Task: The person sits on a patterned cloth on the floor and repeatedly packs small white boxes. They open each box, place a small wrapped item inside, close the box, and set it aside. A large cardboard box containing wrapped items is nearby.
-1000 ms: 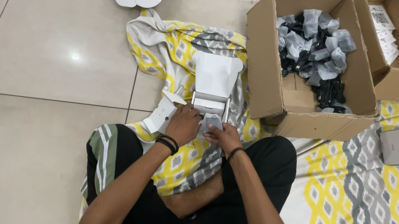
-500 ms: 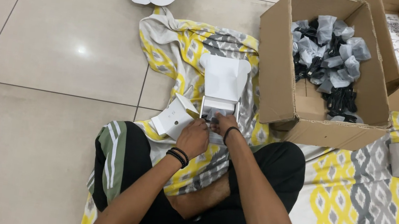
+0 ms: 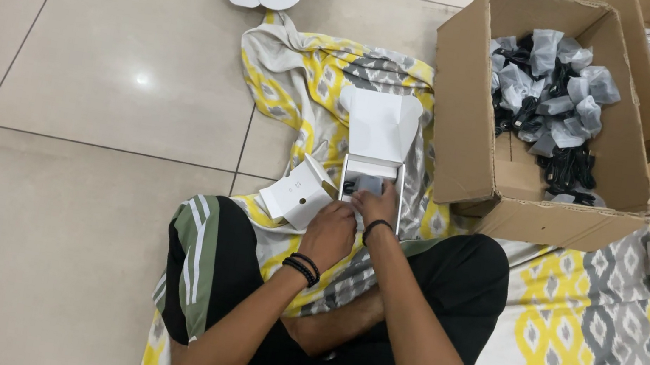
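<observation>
I see the open white box [image 3: 372, 183] just ahead of both hands, its long axis running away from me, lid up at the far end. My right hand [image 3: 377, 209] presses a bagged part [image 3: 367, 186] into it; my left hand [image 3: 328, 234], equally near, steadies the box's near edge with fingers curled.

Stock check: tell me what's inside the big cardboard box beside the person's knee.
The cardboard box holds a heap of small plastic-wrapped black items. Bare bottom shows at one corner; whatever lies beneath the heap is hidden.

Head view, steeply downward, near lap
</observation>
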